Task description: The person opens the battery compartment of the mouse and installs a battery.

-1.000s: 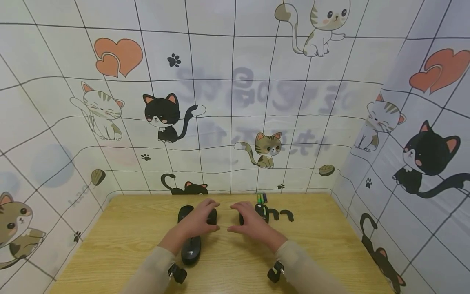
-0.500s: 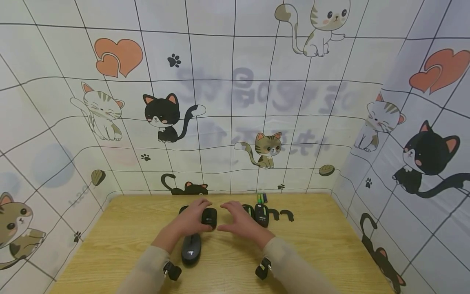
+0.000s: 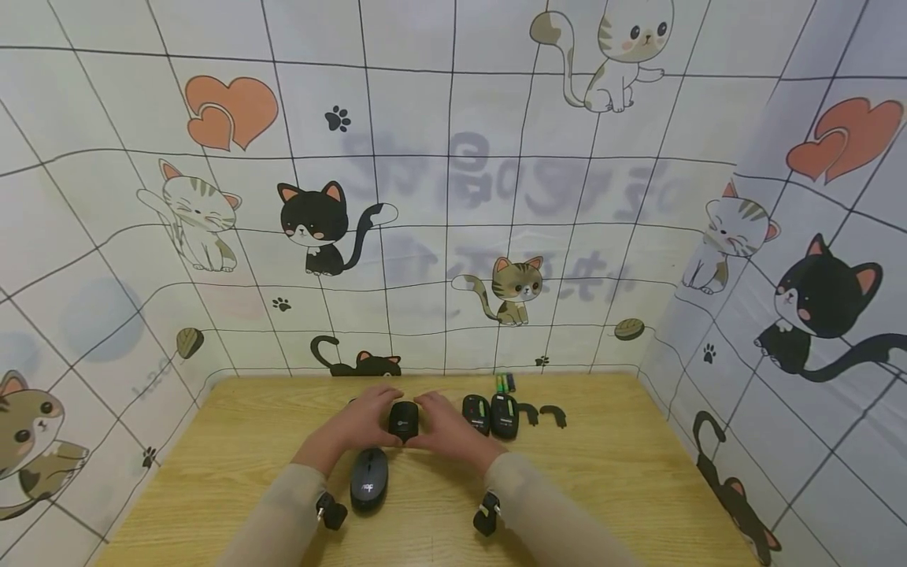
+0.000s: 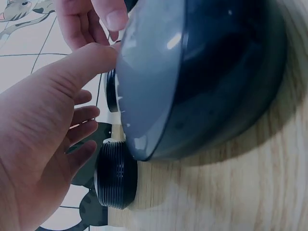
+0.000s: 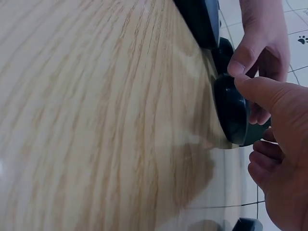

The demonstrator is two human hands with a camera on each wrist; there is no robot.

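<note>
Both hands frame a small black computer mouse [image 3: 403, 421] lying on the table. At its left is my left hand [image 3: 363, 423], at its right my right hand [image 3: 449, 431]. The thumbs come together along its near edge, and the index fingers reach toward its far corners. In the right wrist view the thumb tips overlap the black mouse [image 5: 231, 110]. A grey-topped mouse [image 3: 369, 480] lies just nearer than my left hand and fills much of the left wrist view. Behind the left fingers shows a black ribbed-sided object [image 4: 115, 174]; in the head view that hand mostly covers it.
Two black mice [image 3: 476, 413] with battery bays exposed lie right of my right hand. Several batteries [image 3: 505, 383] are at the table's back edge. Two curved black pieces [image 3: 554, 414] lie farther right. A cat-printed cloth wall [image 3: 425, 331] rises behind the wooden table [image 3: 609, 480].
My right hand has moved left, uncovering the two mice with battery bays. My left hand has shifted slightly left. The hands have come together around the small black mouse, which has stayed in place.
</note>
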